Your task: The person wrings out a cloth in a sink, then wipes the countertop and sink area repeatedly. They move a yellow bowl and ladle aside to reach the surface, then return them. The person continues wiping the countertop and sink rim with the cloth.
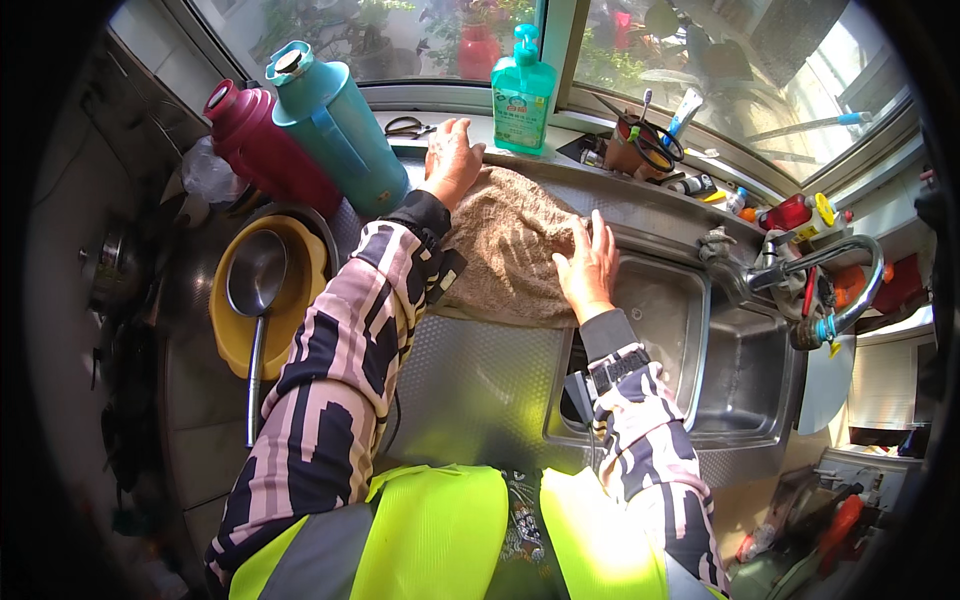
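A brown terry cloth (510, 247) lies spread and wrinkled on the ribbed steel drainboard (480, 382), and its right part reaches the sink edge. At its upper left corner is my left hand (454, 163), fingers extended toward the windowsill and thumb apart. My right hand (590, 266) is at the cloth's right edge, fingers spread, and casts a shadow on the fabric. Neither hand grips anything visible; whether the palms press on the cloth is hard to tell. Right of the cloth is a steel sink with a large basin (671, 322) and a smaller basin (742, 367).
A blue thermos (337, 127) and a red thermos (270, 150) stand at left. Near them, a steel ladle (257, 274) rests in a yellow basin (225, 330). A green pump bottle (523, 105) and scissors (409, 127) are on the sill. The faucet (825, 262) arches at right.
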The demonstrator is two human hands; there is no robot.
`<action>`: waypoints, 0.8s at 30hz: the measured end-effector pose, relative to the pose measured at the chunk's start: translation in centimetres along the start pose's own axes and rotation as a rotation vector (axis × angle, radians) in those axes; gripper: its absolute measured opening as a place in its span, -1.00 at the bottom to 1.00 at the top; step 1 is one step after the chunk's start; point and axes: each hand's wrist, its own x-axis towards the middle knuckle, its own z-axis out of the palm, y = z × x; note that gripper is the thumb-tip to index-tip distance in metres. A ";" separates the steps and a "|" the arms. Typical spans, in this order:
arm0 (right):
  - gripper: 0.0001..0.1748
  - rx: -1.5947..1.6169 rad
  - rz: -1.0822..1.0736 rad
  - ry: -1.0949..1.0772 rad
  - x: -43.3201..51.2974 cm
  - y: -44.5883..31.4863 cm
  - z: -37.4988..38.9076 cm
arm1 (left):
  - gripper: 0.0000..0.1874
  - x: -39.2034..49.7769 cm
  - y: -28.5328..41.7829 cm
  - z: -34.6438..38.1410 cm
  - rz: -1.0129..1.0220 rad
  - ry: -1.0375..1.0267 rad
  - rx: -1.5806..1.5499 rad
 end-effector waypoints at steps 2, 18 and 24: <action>-0.24 -0.087 -0.030 -0.286 -1.3 -1.7 0.0 | -0.60 4.2 0.6 -1.1 0.118 0.114 -0.109; -0.50 -0.052 0.144 -0.268 8.7 -2.3 2.4 | -0.25 25.0 4.7 5.0 0.279 -0.330 0.004; -0.74 -0.012 0.255 -0.256 7.9 2.5 5.2 | -0.41 25.4 3.3 6.3 0.546 -0.255 0.162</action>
